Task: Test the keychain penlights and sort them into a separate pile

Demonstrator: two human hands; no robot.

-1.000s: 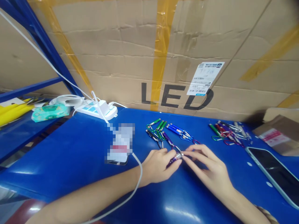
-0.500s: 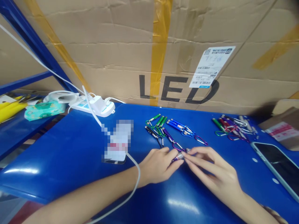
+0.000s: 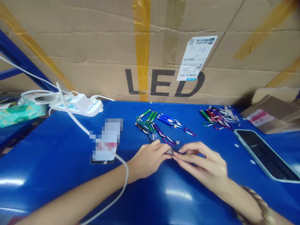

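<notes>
My left hand (image 3: 148,160) is closed around a small keychain flashlight (image 3: 169,152), most of it hidden by the fingers; only a pale label and dark end show. Thumb and fingers of my right hand (image 3: 205,164) pinch at the flashlight's right end, and what exactly they grip there is partly hidden. Just beyond the fingertips a small silver piece (image 3: 177,142) lies on the blue table. Past the hands lie a purple flashlight (image 3: 157,129) with a carabiner, a black flashlight (image 3: 141,127), green flashlights (image 3: 152,117), blue flashlights (image 3: 169,120) and a loose purple carabiner (image 3: 189,132).
A mixed pile of flashlights (image 3: 217,117) lies at the back right, near a phone (image 3: 267,156) and a small carton (image 3: 264,114). On the left are a blurred-out phone (image 3: 105,140), a white cable (image 3: 127,175) and a power strip (image 3: 91,109). A large cardboard box (image 3: 100,47) stands behind.
The view has swung right. My hands have come slightly closer to me, away from the silver piece, and the flashlight has turned so its purple barrel no longer shows clearly.
</notes>
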